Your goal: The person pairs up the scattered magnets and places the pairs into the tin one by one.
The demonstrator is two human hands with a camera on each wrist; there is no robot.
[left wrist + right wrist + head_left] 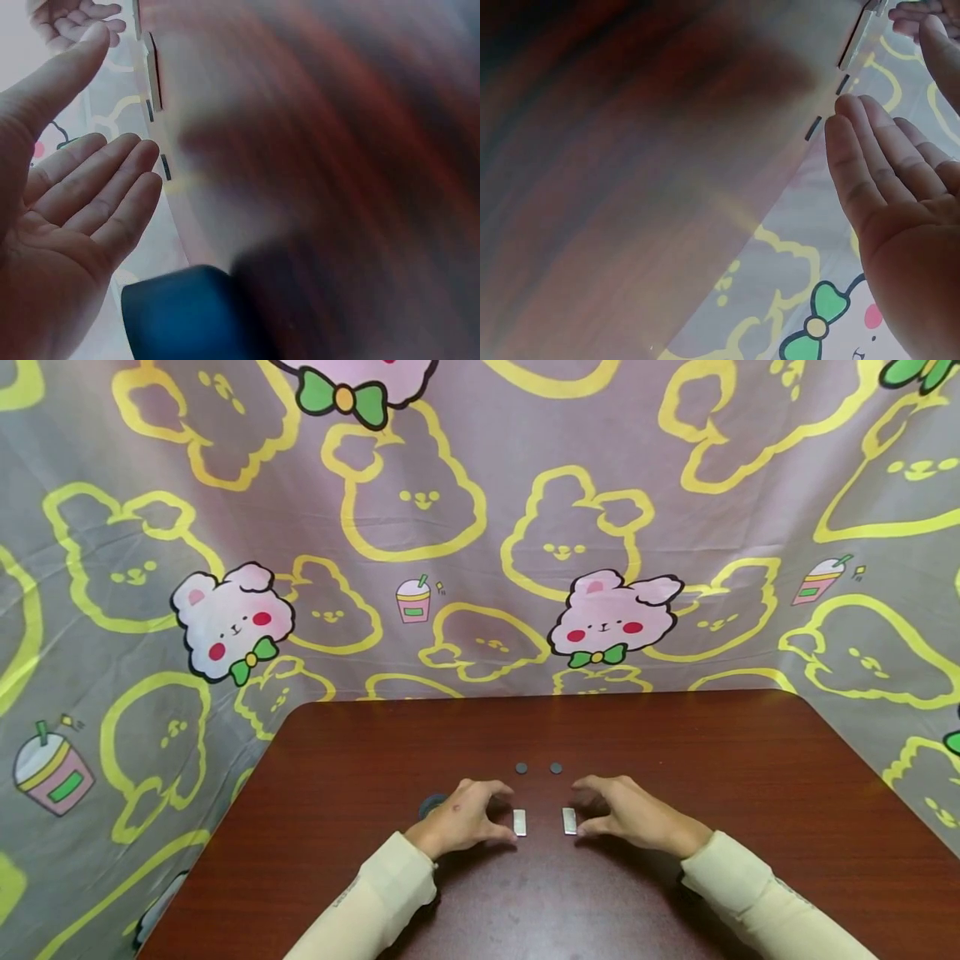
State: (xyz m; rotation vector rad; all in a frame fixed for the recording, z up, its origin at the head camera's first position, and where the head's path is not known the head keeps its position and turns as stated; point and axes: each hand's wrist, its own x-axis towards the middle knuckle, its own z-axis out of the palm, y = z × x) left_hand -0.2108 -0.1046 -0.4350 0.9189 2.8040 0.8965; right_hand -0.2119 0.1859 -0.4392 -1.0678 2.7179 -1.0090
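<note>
Two small silvery rectangular blocks lie side by side on the table, a left block [520, 822] and a right block [570, 821]. My left hand [467, 817] is just left of the left block, thumb and fingers spread apart with nothing between them. On the other side, my right hand [633, 814] holds nothing; its thumb tip is right at the right block's edge. Both palms face inward, and the wrist views show long, loosely extended left fingers [112, 176] and right fingers [885, 157]. Beyond the blocks sit two dark flat discs, one left [521, 768] and one right [556, 768].
A round dark-blue object [431, 806] stands behind my left hand, partly hidden by it; its side [187, 315] shows large in the left wrist view. The reddish-brown table [375, 735] ends at a patterned cloth [480, 527] hanging behind and along both sides.
</note>
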